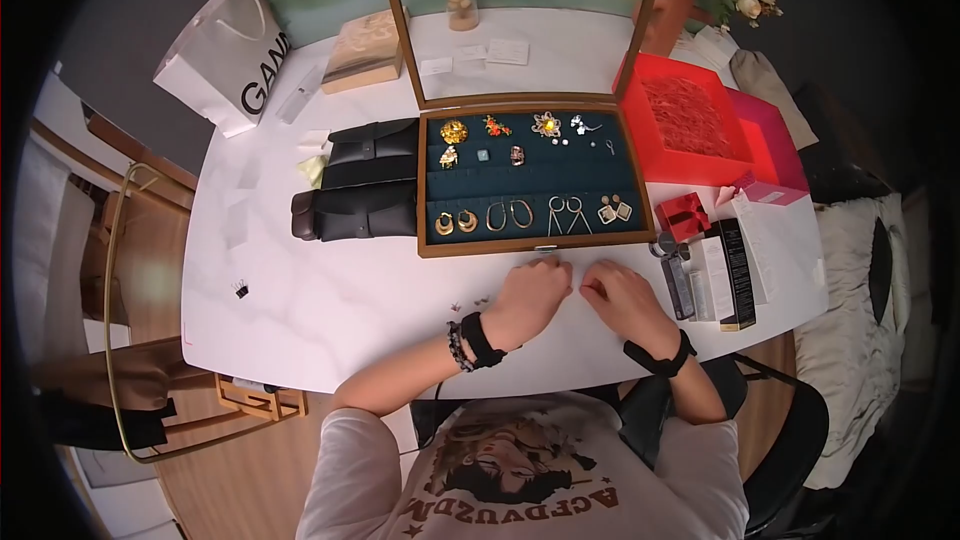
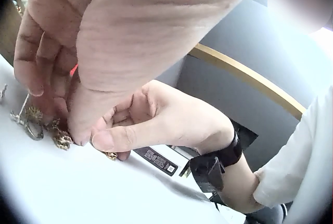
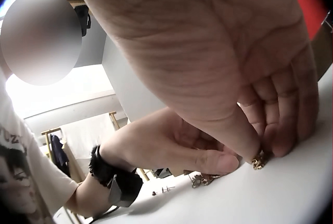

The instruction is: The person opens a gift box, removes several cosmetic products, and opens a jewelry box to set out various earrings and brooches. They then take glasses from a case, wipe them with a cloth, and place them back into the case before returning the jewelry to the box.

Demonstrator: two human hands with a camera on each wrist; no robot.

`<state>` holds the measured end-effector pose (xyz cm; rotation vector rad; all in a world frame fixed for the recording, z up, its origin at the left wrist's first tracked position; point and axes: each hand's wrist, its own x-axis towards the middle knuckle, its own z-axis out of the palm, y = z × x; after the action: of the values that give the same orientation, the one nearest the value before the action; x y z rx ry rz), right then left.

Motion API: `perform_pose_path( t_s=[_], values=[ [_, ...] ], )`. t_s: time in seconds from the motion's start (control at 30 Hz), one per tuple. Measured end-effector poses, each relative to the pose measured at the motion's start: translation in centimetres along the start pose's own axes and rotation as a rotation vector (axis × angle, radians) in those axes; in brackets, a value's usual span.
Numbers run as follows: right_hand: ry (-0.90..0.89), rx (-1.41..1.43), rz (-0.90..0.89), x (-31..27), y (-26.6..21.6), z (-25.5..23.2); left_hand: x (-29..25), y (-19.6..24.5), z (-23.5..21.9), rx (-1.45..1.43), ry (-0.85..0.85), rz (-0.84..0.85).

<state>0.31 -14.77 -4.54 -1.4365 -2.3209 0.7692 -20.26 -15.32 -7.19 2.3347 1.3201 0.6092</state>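
Observation:
Just in front of the jewellery box (image 1: 540, 180), both hands are low over the white table (image 1: 300, 330). My left hand (image 1: 528, 298) holds a small gold-coloured piece of jewellery (image 2: 61, 140) at its thumb and fingertips; a ring-like piece (image 2: 34, 129) lies beside it. Close by on the right, my right hand (image 1: 632, 302) pinches another gold-coloured jewellery piece (image 3: 257, 162) between thumb and fingers. The fingers mostly cover both pieces, so their exact kind is hidden. Brooches (image 1: 453, 131) and earrings (image 1: 510, 214) sit in rows on the box's dark green lining.
The box's glass lid (image 1: 520, 35) stands raised. Black cases (image 1: 365, 214) lie left of it, a red box (image 1: 690, 120) and slim cartons (image 1: 712, 270) to its right. Tiny items (image 1: 456, 308) lie beside the left wrist. A black claw clip (image 1: 241, 289) is farther left.

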Motion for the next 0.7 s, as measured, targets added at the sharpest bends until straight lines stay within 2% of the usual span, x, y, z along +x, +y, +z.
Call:
perform_pose_path(
  t_s=[0.07,0.2,0.27,0.5,0.6,0.7],
  values=[
    [-0.015,0.051,0.026,-0.1,0.1,-0.1,-0.1,0.3,-0.7,-0.002,-0.026,-0.046],
    [-0.022,0.122,0.063,-0.1,0.5,0.0,-0.4,-1.0,-1.2,0.05,0.004,-0.024],
    [-0.021,0.147,0.068,-0.2,0.7,-0.1,-0.5,-1.3,-1.0,-0.072,-0.063,-0.036],
    [-0.021,0.23,0.093,-0.5,0.7,-0.8,0.0,-0.6,-2.5,-0.119,-0.007,-0.007],
    [0.02,0.311,0.109,-0.5,1.0,-1.5,0.8,-0.6,-4.2,-0.197,-0.014,-0.005],
    [0.06,0.366,0.127,-0.3,1.2,-2.5,1.9,-1.2,-6.0,-0.406,-0.092,-0.008]
  ],
)
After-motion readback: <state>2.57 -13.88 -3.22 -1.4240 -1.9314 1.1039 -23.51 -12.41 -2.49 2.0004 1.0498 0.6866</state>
